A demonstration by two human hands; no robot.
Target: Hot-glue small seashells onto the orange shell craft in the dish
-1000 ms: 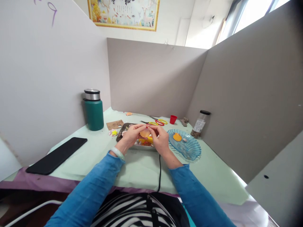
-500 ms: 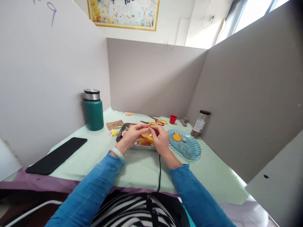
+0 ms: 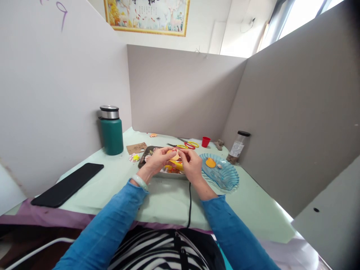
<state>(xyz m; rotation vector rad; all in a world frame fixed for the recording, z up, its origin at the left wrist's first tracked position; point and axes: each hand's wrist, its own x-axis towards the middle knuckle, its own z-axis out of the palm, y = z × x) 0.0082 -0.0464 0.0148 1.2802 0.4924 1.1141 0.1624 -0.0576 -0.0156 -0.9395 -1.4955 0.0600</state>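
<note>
My left hand (image 3: 159,160) is closed on a flat, round, light-orange piece (image 3: 173,154), its thumb lying across the face. Close against that piece's right edge, my right hand (image 3: 191,162) has thumb and fingers pinched together; what sits between them is too small to make out. Both hands are above a metal tray (image 3: 171,175) of small decorative bits, partly hidden by them. A yellow object (image 3: 177,165) shows in the tray below my fingers.
Right of my hands lies a blue scalloped plate (image 3: 225,180) with an orange piece (image 3: 210,162). Scissors (image 3: 192,144), a red cup (image 3: 206,141) and a jar (image 3: 238,148) stand farther back. Leftward are a green bottle (image 3: 111,135) and a black slab (image 3: 69,185). A cord (image 3: 190,206) crosses the front.
The round orange piece has been tilted so more of its face shows. My right hand has shifted slightly to the right; the left hand is nearly still.
</note>
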